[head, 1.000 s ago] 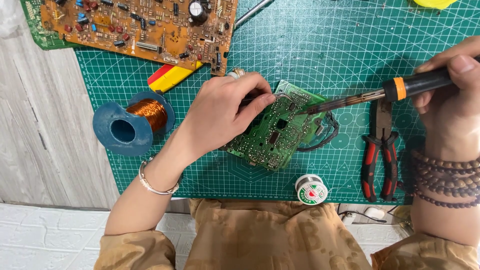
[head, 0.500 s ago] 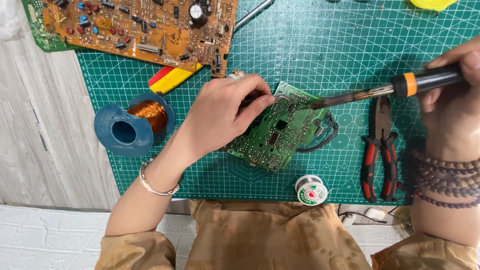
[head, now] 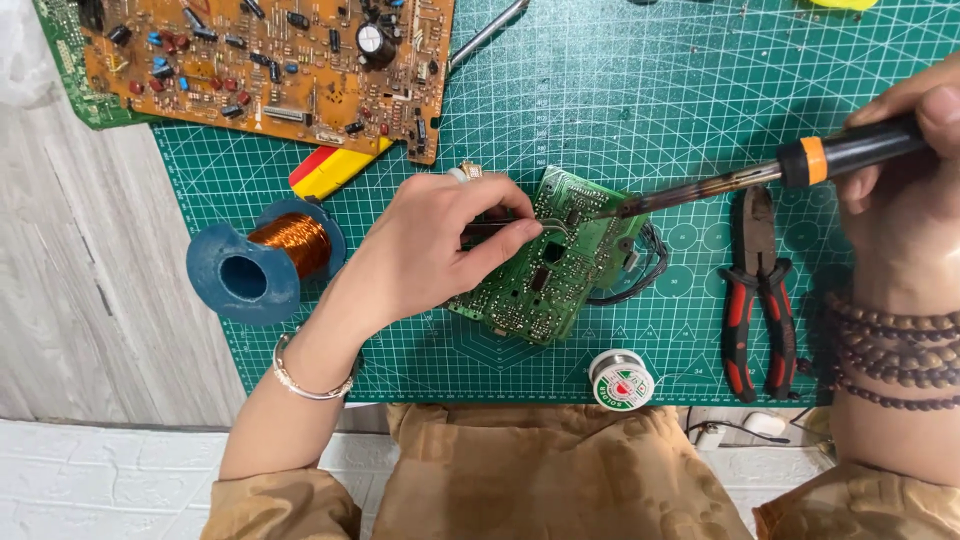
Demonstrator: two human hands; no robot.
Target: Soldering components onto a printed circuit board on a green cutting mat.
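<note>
While left hand [head: 440,250] is pinching thin tool onto small green board [head: 560,260] at mat [head: 620,90] middle, right hand [head: 900,190] — at 3 o'clock — is gripping soldering iron [head: 760,178]. Board seeming light, stiff, breakable — hold by edges.

Your left hand [head: 430,250] is pinning down the small green circuit board [head: 555,270] on the green cutting mat [head: 620,90], fingers pinching something thin and dark. Your right hand [head: 905,190] grips the soldering iron [head: 760,175], tip touching the board's far edge. Pliers [head: 758,290] lie to the right, solder reel [head: 621,379] near you, copper wire spool [head: 265,258] left, orange board [head: 270,60] far left.
</note>
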